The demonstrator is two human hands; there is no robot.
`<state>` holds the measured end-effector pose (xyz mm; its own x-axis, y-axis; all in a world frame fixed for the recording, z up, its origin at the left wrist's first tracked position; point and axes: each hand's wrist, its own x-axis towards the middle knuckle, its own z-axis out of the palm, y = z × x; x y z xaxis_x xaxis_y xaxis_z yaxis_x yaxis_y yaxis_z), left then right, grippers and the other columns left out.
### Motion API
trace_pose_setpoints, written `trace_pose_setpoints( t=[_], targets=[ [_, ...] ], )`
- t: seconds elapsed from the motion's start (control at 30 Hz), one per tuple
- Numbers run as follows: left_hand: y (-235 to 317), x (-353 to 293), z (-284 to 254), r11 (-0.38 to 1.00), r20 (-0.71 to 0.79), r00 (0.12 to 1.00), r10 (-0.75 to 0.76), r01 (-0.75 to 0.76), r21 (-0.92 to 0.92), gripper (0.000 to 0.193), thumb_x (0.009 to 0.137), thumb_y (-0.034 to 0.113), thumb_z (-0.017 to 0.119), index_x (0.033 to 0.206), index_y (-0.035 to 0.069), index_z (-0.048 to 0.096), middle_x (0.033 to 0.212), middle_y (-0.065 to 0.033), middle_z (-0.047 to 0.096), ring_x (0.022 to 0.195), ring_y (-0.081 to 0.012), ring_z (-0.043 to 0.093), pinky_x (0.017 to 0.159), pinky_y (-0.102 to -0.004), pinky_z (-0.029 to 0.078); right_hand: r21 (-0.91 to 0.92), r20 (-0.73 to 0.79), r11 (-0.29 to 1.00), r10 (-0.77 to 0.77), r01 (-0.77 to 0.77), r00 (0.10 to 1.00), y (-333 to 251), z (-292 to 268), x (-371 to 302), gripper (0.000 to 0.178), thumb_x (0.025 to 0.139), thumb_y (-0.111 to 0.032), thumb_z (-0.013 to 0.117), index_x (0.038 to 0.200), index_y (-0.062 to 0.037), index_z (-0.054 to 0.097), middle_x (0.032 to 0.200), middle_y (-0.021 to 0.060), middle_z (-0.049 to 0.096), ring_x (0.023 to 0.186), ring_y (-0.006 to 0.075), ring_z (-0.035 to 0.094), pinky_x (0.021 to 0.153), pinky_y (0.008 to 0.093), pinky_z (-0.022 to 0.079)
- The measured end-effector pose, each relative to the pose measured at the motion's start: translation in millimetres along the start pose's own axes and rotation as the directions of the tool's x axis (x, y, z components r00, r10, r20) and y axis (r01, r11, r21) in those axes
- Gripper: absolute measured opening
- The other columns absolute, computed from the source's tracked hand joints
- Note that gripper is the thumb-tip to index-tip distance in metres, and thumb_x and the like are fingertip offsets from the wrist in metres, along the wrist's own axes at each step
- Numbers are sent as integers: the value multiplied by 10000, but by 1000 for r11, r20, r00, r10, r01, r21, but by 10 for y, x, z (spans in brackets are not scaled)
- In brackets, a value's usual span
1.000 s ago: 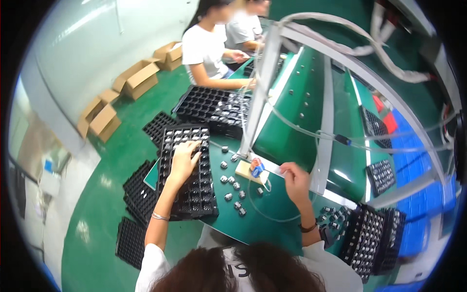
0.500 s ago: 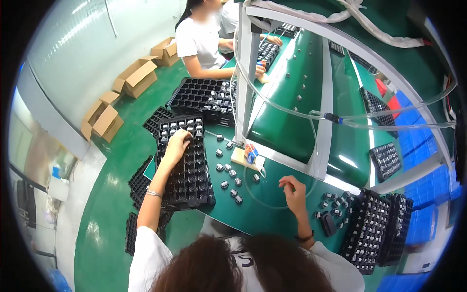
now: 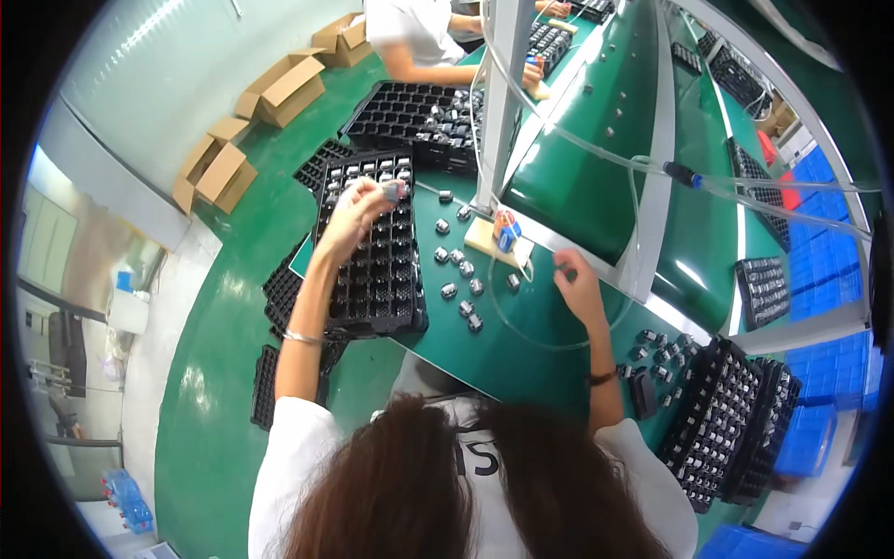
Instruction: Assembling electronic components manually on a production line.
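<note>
My left hand [image 3: 350, 220] is above the black compartment tray [image 3: 377, 289], pinching a small silver part [image 3: 395, 191] between thumb and fingertips. Similar parts sit in the tray's far rows, while its nearer pockets are bare. Over the green table, my right hand [image 3: 582, 291] is raised with fingers curled to the thumb; whatever they may hold is too small to make out. Between the hands stands a small orange-and-blue device [image 3: 507, 230] on a pale block [image 3: 480, 237]. Several loose silver-and-black parts [image 3: 467, 268] lie on the table [image 3: 442, 349] beside the tray.
Filled trays [image 3: 712, 424] stand at the right beside more loose parts and a black block [image 3: 643, 393]. Behind the left tray is another black tray [image 3: 396, 110]. A metal post [image 3: 503, 102], clear tubing [image 3: 596, 149] and a green conveyor [image 3: 596, 191] lie ahead. A co-worker [image 3: 414, 42] sits far left.
My left hand has lifted off the tray's pockets and now shows a small silver part in its fingertips. My right hand's fingers have drawn closer together. The whole view has shifted.
</note>
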<state>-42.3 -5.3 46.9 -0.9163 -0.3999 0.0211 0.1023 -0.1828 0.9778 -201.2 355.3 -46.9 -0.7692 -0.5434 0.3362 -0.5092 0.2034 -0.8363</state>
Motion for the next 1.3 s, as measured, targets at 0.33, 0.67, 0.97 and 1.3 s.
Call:
trace_pose_setpoints(
  t=[0.33, 0.67, 0.97, 1.3],
  targets=[
    [-701, -1000, 1053, 674, 31, 915, -403, 320, -666, 242, 937, 262, 489, 1058, 54, 511, 1005, -132, 567, 816, -161, 555, 732, -238, 493, 95, 155, 995, -53, 38, 986, -240, 785, 650, 609, 671, -221, 784, 1138, -12, 452, 948, 104, 569, 842, 178, 556, 780, 300, 461],
    [-796, -1039, 1245, 695, 63, 917, -395, 343, -632, 367, 936, 230, 497, 1244, 36, 457, 1075, -47, 571, 905, -95, 526, 816, -207, 440, -40, -364, 999, -12, -3, 931, 558, 242, 1253, 270, 790, -207, 658, 939, -3, 563, 768, 75, 595, 696, 140, 558, 655, 279, 458],
    [-906, -961, 1218, 765, -11, 935, -355, 284, -578, 293, 931, 209, 507, 1154, 19, 516, 1097, -68, 602, 916, -82, 568, 800, -185, 442, -430, -457, 884, -36, -186, 889, 1095, -75, 1607, 335, 774, -301, 644, 974, -37, 592, 783, 202, 631, 767, 372, 619, 688, 429, 474],
    [-1012, -1049, 1265, 742, -44, 919, -392, 288, -605, 323, 915, 208, 541, 1185, 35, 508, 1097, -43, 598, 926, -93, 564, 834, -215, 430, -434, -560, 900, -304, 40, 770, 661, -59, 1386, 386, 776, -255, 654, 1088, -52, 555, 802, 176, 599, 710, 361, 580, 685, 411, 461]
  ],
)
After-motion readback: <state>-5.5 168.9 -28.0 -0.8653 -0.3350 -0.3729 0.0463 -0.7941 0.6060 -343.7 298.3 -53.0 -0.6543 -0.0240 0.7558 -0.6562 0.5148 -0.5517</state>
